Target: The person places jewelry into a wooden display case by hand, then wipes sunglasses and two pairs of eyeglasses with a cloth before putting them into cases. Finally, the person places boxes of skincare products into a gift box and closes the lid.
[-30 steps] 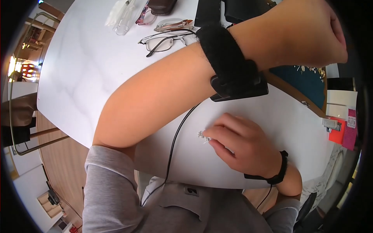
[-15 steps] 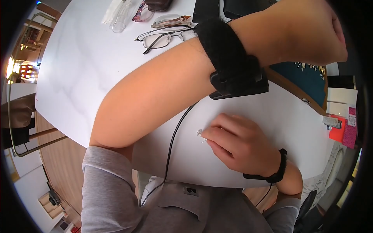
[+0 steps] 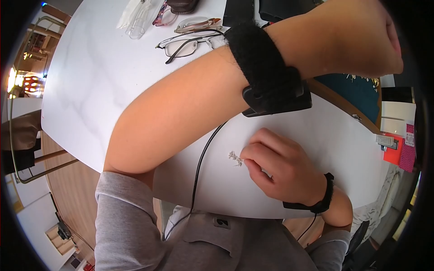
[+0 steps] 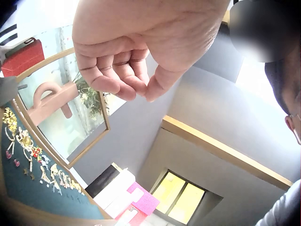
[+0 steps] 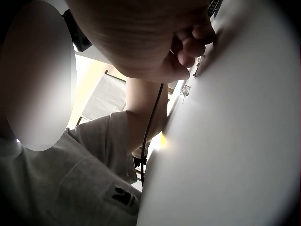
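A small cluster of silvery, jewellery-like pieces (image 3: 234, 158) lies on the white table; the right wrist view shows some of these pieces (image 5: 186, 90) just past the thumb tip. My right hand (image 3: 282, 167) rests low over the table with bent fingers, its fingertips right at the cluster's edge. I cannot tell whether it pinches a piece. Across the top of the head view stretches my left arm, the left hand (image 3: 348, 40) raised near the jewellery tray. In the left wrist view the fingers (image 4: 110, 82) are loosely curled, thumb tip near a fingertip, and nothing shows between them.
A wood-edged tray lined in teal (image 3: 350, 97) holds several gold jewellery pieces (image 4: 28, 141). Eyeglasses (image 3: 183, 48), a brown case (image 3: 182, 5) and clear packaging (image 3: 135, 22) lie at the far side. A black cable (image 3: 201, 162) crosses the table beside the cluster.
My right hand has drawn back slightly to the right, and more of the silvery cluster shows at its fingertips. The left hand has stayed almost in place.
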Tool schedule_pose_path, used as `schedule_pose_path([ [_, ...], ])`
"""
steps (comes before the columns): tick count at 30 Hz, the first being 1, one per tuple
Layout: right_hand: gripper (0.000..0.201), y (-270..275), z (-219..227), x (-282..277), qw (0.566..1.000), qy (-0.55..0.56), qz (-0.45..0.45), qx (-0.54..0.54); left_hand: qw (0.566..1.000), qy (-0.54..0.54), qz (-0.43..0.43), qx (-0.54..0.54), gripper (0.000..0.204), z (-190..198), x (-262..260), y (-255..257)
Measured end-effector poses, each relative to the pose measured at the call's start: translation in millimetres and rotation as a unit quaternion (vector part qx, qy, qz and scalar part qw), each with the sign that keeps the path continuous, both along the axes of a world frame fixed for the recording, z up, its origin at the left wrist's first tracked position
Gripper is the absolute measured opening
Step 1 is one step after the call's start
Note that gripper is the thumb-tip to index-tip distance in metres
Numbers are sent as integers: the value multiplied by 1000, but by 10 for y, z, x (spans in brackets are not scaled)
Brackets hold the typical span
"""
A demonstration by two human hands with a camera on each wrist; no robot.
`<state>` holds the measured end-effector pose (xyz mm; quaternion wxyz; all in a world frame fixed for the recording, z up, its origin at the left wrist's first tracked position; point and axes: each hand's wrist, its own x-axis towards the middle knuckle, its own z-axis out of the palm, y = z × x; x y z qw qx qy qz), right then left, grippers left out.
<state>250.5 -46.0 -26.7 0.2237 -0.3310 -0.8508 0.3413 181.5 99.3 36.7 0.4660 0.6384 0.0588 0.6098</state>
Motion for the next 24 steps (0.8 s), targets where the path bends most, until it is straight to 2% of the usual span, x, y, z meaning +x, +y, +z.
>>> schedule_pose_path([
  [1, 16, 0, 23, -16, 1000, 6, 1, -3, 1000, 0, 0, 0, 14, 99, -98, 2],
  [3, 16, -9, 33, -30, 1000, 11, 1, -6, 981, 152, -105, -65, 15, 294, -292, 49],
  [7, 16, -29, 0, -24, 1000, -16, 10, 20, 990, 114, -49, -69, 16, 176, -211, -59],
  [9, 16, -31, -6, -15, 1000, -18, 4, 20, 999, 37, 21, 22, 13, 102, -95, -80],
  [10, 18, -27, -3, -12, 1000, -12, 5, 16, 999, 37, 21, 22, 13, 127, -117, -43],
  [12, 20, -18, 4, -1, 1000, -7, 5, 12, 981, 115, -125, -97, 12, 207, -192, 45],
  [14, 27, -8, 18, 19, 1000, -1, 5, -7, 981, 113, -120, -100, 12, 207, -185, 44],
  [19, 29, 0, 56, 52, 999, -4, 11, -51, 978, 124, -116, -120, 12, 205, -195, 0],
  [21, 29, 3, 50, 73, 998, -9, 18, -63, 996, 70, -37, -52, 14, 110, -134, -62],
  [24, 28, 28, 46, 129, 993, 46, -20, -106, 994, 83, -38, -56, 15, 115, -88, 15],
])
